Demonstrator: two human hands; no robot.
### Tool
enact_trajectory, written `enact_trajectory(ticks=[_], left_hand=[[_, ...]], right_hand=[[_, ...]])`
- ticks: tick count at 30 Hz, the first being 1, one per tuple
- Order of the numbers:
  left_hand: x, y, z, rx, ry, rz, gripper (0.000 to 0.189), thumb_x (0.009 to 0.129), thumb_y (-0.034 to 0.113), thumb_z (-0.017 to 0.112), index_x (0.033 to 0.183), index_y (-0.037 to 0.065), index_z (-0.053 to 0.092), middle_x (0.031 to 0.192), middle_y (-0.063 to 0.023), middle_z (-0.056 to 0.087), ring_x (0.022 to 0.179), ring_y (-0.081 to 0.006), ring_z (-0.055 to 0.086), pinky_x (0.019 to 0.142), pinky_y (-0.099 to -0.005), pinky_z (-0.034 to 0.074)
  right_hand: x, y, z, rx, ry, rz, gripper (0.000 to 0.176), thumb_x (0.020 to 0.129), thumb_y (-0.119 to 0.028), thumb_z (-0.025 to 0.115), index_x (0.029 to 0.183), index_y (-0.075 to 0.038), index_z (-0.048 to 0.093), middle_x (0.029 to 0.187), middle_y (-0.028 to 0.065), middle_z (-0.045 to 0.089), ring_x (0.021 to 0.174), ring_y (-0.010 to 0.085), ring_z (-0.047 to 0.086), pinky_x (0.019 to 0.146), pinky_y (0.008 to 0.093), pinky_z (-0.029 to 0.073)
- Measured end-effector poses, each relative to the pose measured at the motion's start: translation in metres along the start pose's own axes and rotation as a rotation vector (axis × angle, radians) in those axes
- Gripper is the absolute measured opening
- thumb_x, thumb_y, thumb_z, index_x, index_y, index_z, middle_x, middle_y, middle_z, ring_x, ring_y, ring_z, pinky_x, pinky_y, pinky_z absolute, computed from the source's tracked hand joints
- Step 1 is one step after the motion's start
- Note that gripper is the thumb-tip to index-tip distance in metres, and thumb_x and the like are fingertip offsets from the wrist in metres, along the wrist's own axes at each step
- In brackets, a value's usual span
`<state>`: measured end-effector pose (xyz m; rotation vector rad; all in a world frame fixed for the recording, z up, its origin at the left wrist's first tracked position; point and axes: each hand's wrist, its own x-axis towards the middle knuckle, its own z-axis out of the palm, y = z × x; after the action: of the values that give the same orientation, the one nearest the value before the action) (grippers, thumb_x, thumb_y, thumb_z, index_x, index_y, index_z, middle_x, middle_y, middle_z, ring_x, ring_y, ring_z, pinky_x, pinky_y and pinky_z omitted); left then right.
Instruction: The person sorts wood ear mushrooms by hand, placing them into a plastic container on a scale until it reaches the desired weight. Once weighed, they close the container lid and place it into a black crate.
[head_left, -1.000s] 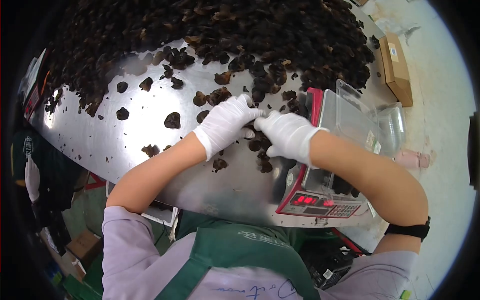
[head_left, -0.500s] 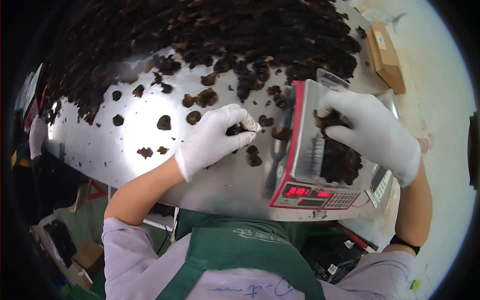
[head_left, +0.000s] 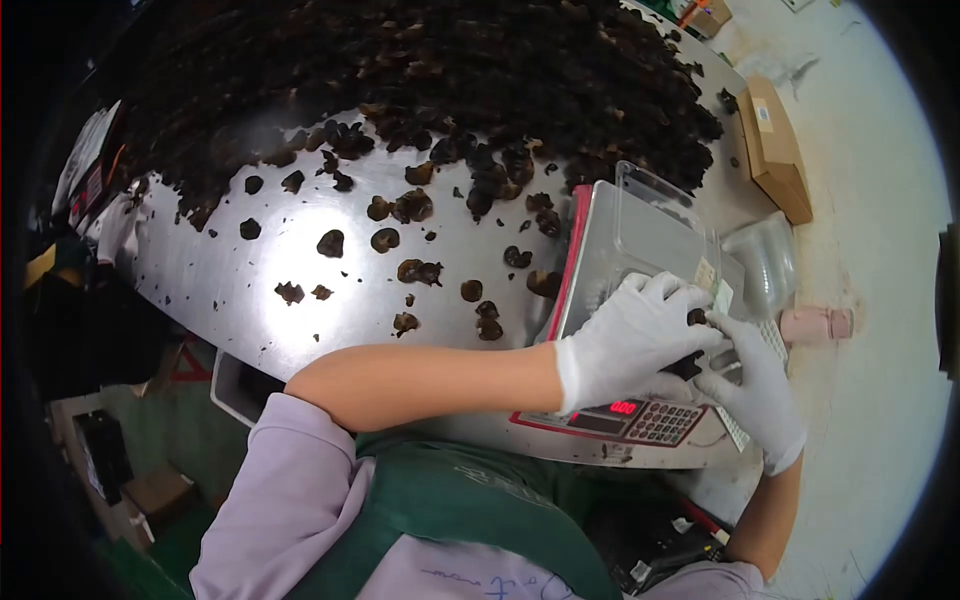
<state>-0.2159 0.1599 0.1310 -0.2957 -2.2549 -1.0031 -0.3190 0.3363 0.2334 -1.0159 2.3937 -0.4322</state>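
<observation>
Steel table [head_left: 205,270], grey and bare in patches, left of the frame; loose mushrooms [head_left: 330,243], dark brown, scattered across its centre; mushroom heap [head_left: 430,80], filling the upper part. Scale [head_left: 665,424], red-edged, lit display, right of centre. Left hand [head_left: 635,345], white-gloved, over the scale: fingers close together and bent, pointing right, thumb below them. Dark mushroom clump [head_left: 686,366], one, right of centre: just under the left fingertips, between the two hands, mostly covered; long axis cannot be told. Right hand [head_left: 760,395], white-gloved, on the clump's right: thumb and forefinger apart, tips pointing left towards it. Both hands about equally near; whether either pinches the clump cannot be told. Clear plastic tub [head_left: 765,258], right, beyond the hands. Cardboard box [head_left: 775,150], brown, upper right.
</observation>
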Motion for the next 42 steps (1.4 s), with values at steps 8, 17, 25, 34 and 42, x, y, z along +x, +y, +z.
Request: enact_trajectory(ticks=[8,17,25,34,42], left_hand=[[-0.100,-0.077,-0.079,0.397,-0.056,-0.451,0.042,0.082,0.016,0.076,0.123,0.014,0.064,0.102,-0.0097,0.061,0.084,-0.0289,0.061,0.073,-0.0389,0.052],[-0.155,-0.079,-0.048,0.422,-0.485,-0.255,0.022,0.077,0.009,0.064,0.099,0.009,0.059,0.092,-0.0107,0.054,0.088,-0.0302,0.058,0.073,-0.0394,0.051],[-0.114,-0.117,-0.068,0.177,-0.029,-0.401,0.027,0.080,0.007,0.066,0.106,0.009,0.059,0.094,-0.0125,0.055,0.090,-0.0334,0.058,0.075,-0.0443,0.052],[-0.102,-0.140,-0.050,0.269,-0.315,-0.419,0.019,0.083,0.007,0.063,0.102,0.008,0.069,0.097,-0.0169,0.059,0.094,-0.0349,0.060,0.076,-0.0440,0.053],[-0.116,-0.137,-0.101,0.275,-0.152,-0.454,0.022,0.077,0.009,0.075,0.092,0.006,0.060,0.095,-0.0140,0.057,0.092,-0.0344,0.058,0.080,-0.0433,0.049]], right_hand=[[0.009,-0.008,-0.017,-0.160,0.260,-0.254,0.047,0.076,0.004,0.070,0.121,-0.004,0.063,0.108,0.0107,0.064,0.088,0.0205,0.061,0.080,0.0324,0.051],[0.142,-0.111,0.053,-0.748,-0.198,-0.574,0.019,0.085,-0.020,0.071,0.100,-0.008,0.072,0.098,0.0110,0.069,0.096,0.0277,0.066,0.089,0.0384,0.049],[0.200,-0.127,0.151,-1.346,-0.664,-0.283,0.044,0.073,-0.025,0.083,0.115,-0.014,0.074,0.114,0.0061,0.072,0.110,0.0265,0.065,0.099,0.0521,0.037],[0.208,-0.123,0.114,-1.153,-0.557,-0.315,0.014,0.081,-0.014,0.065,0.091,-0.010,0.075,0.090,0.0102,0.074,0.095,0.0311,0.070,0.081,0.0449,0.052],[0.267,-0.137,0.137,-0.563,-0.275,-0.413,0.039,0.080,-0.006,0.067,0.118,-0.018,0.063,0.120,0.0187,0.055,0.103,0.0383,0.066,0.085,0.0457,0.055]])
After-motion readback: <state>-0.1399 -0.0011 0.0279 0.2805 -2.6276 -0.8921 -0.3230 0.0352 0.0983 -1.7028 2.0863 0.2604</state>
